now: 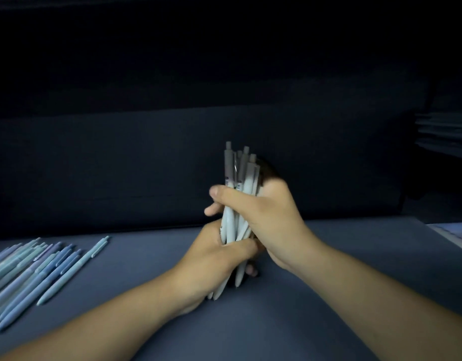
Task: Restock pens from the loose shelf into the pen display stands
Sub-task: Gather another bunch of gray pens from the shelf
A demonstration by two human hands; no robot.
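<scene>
Your left hand (pixel 219 259) grips the lower end of the pen bundle (pixel 241 175), likely to level the tips; whether they touch the shelf (pixel 329 282) is hidden. Your right hand (pixel 266 214) curls its fingers (pixel 211 210) round the middle so the pens stand upright together. Loose blue pens (pixel 42 267) lie well apart, left, cut off by the edge. Beyond is darkness; no display stands show

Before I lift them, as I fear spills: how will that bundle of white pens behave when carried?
Probably stiff and light: the bundle of white pens stands upright, gripped by left hand and right hand. Smooth round barrels may slip lengthwise; their tops sit uneven. Laid down, they likely roll.
</scene>
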